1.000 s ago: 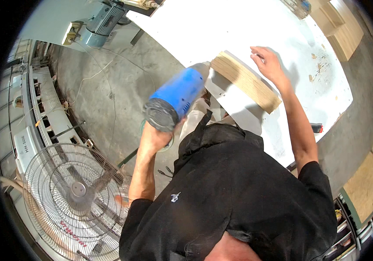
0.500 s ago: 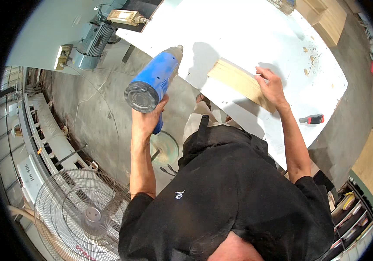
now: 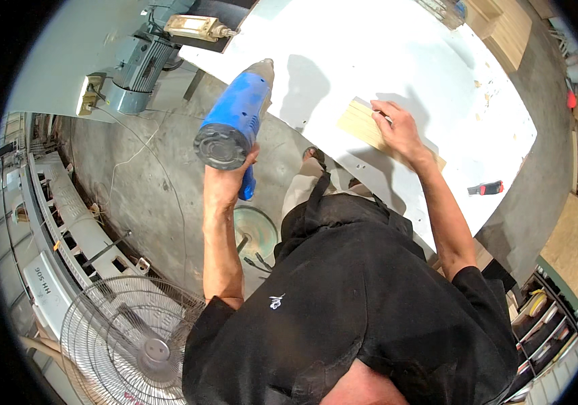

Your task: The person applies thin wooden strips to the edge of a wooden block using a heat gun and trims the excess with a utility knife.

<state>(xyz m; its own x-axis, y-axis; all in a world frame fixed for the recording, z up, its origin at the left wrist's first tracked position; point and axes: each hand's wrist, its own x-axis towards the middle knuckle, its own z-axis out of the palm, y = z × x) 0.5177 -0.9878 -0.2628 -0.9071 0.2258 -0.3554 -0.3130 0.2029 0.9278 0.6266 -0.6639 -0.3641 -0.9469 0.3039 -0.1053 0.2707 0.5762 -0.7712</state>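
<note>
My left hand (image 3: 229, 177) is wrapped round the handle of a blue heat gun (image 3: 238, 101) with a black rear cap and a grey metal nozzle. The nozzle points away from me, over the near left edge of the white table (image 3: 370, 47). A light wooden board (image 3: 361, 125) lies flat near that edge. Above the board is my right hand (image 3: 400, 131), its fingers bent and thumb a little apart. Whether the fingertips touch the wood is hard to tell. A red and black utility knife (image 3: 486, 188) rests on the table to the right.
A wire-guarded fan (image 3: 154, 351) stands at lower left. Beyond the table's left corner is a grey electric motor (image 3: 137, 67). Pale wooden pieces (image 3: 498, 30) are at the far right, and a round glass-like disc (image 3: 256, 233) is down by my legs.
My right hand has moved left along the board. The board sits slightly further right. The heat gun's nozzle has shifted a little left and away from me.
</note>
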